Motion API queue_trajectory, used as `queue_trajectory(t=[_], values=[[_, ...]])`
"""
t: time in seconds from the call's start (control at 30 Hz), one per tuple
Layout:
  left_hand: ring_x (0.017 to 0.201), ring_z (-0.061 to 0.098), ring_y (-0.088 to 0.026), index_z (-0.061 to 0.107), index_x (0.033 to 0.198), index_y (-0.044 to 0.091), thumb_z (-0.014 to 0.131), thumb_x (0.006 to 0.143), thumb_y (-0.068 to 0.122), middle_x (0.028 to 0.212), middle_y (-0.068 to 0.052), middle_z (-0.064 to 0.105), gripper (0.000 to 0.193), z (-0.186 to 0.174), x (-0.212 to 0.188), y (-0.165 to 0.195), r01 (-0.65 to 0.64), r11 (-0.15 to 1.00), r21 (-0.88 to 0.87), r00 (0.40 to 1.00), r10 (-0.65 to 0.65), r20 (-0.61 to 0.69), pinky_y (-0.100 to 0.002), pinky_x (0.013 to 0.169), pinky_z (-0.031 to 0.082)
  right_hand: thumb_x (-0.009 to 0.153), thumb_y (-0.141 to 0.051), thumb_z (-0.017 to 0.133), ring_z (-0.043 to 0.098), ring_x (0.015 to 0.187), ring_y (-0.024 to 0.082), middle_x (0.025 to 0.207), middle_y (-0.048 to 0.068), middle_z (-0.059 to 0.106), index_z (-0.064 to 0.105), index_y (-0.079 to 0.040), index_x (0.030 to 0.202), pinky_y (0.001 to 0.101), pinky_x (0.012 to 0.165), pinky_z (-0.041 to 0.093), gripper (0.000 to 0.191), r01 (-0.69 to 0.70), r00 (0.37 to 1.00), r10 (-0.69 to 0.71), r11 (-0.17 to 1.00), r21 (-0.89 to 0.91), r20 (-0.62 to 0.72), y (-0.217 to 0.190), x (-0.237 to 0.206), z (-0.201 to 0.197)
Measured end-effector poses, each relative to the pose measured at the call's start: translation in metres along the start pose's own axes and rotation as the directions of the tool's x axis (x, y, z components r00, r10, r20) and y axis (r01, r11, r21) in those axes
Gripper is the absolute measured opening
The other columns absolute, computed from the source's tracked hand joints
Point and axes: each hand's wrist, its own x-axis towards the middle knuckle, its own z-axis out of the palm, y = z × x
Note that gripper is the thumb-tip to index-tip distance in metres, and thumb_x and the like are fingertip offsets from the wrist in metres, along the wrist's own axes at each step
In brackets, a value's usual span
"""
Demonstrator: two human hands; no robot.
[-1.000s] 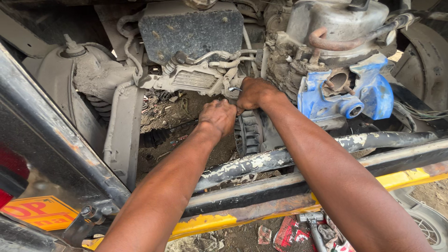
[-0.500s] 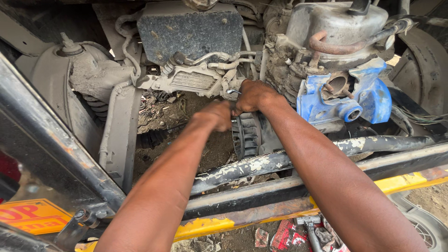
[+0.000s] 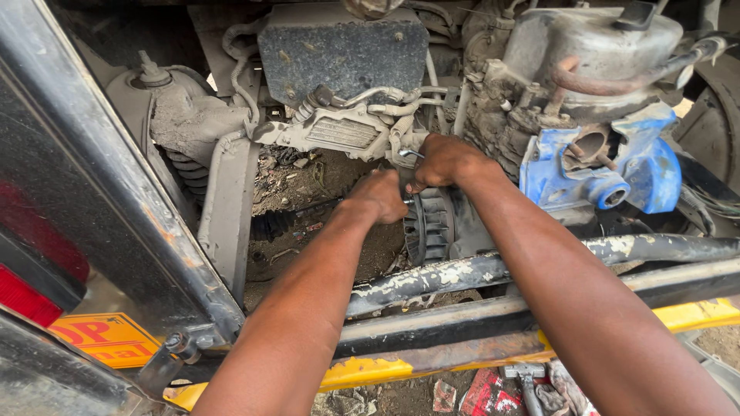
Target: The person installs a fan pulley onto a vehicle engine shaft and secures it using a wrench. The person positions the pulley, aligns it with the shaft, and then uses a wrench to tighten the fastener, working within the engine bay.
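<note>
Grimy engine bay, left hand [image 3: 378, 196] and right hand [image 3: 443, 160] side by side, both closed around a thin metal wrench [image 3: 411, 154], above ribbed dark engine casing [image 3: 426, 227]

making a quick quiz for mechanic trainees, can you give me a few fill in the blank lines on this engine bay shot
1. Both hands meet just above the dark ribbed ____ housing.
2. The right hand pinches a slim ____ tool near the grey finned bracket.
3. The painted casting on the engine's right side is ____ in colour.
4. The left hand is closed into a ____.

Missing words: finned; metal; blue; fist
</note>
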Motion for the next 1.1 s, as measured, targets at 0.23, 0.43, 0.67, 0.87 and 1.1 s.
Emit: queue_trajectory(t=[0.23, 0.43, 0.67, 0.87, 1.1], values=[[0.14, 0.048, -0.033, 0.04, 0.15, -0.001, 0.063, 0.091, -0.004, 0.153, -0.023, 0.043, 0.063, 0.008, 0.027, -0.005, -0.049, 0.979, 0.196, 0.997, 0.036, 0.066, -0.041, 0.118, 0.041, 0.07, -0.038, 0.092, 0.068, 0.119, 0.036, 0.126, 0.024, 0.071, 0.071, 0.006, 0.118, 0.0438, 0.102, 0.054, 0.069, 0.002, 1.0, -0.002, 1.0, -0.01, -0.016, -0.002, -0.002, 0.0], [0.117, 0.073, -0.031, 0.064, 0.131, -0.001, 0.057, 0.102, 0.006, 0.132, -0.023, 0.067, 0.031, 0.021, 0.018, -0.004, -0.009, 0.932, 0.363, 0.989, 0.061, -0.133, -0.037, 0.103, 0.061, 0.068, -0.035, 0.091, 0.069, 0.119, 0.036, 0.127, 0.025, 0.07, 0.07, 0.008, 0.119, 0.0431, 0.102, 0.055, 0.069, 0.0, 1.0, 0.0, 1.0, -0.021, -0.024, -0.002, -0.001, 0.002], [0.121, 0.064, -0.031, 0.07, 0.12, 0.004, 0.057, 0.102, 0.01, 0.131, -0.018, 0.064, 0.023, 0.018, 0.015, -0.002, -0.141, 0.847, 0.513, 0.931, 0.29, -0.221, -0.042, 0.101, 0.056, 0.068, -0.034, 0.092, 0.065, 0.122, 0.037, 0.133, 0.025, 0.065, 0.066, 0.007, 0.123, 0.042, 0.103, 0.053, 0.073, 0.001, 0.998, -0.003, 0.999, -0.041, -0.061, 0.0, 0.003, 0.0], [0.108, 0.071, -0.025, 0.056, 0.132, 0.004, 0.063, 0.097, 0.01, 0.125, -0.015, 0.069, 0.036, 0.003, 0.009, -0.002, -0.013, 0.996, 0.084, 0.996, 0.005, 0.092, -0.038, 0.094, 0.059, 0.072, -0.041, 0.09, 0.067, 0.122, 0.036, 0.13, 0.026, 0.069, 0.07, 0.005, 0.122, 0.0424, 0.104, 0.054, 0.071, -0.021, 0.999, 0.02, 0.999, -0.043, -0.028, -0.003, -0.002, -0.001], [0.091, 0.071, -0.015, 0.075, 0.119, 0.006, 0.063, 0.098, 0.025, 0.121, -0.007, 0.077, 0.031, 0.018, 0.015, -0.012, -0.109, 0.975, 0.191, 0.803, -0.027, 0.596, -0.034, 0.08, 0.056, 0.072, -0.045, 0.091, 0.062, 0.125, 0.037, 0.133, 0.024, 0.064, 0.062, 0.006, 0.127, 0.0452, 0.104, 0.052, 0.08, 0.004, 0.999, -0.006, 0.999, -0.047, -0.046, 0.001, -0.007, 0.001]])
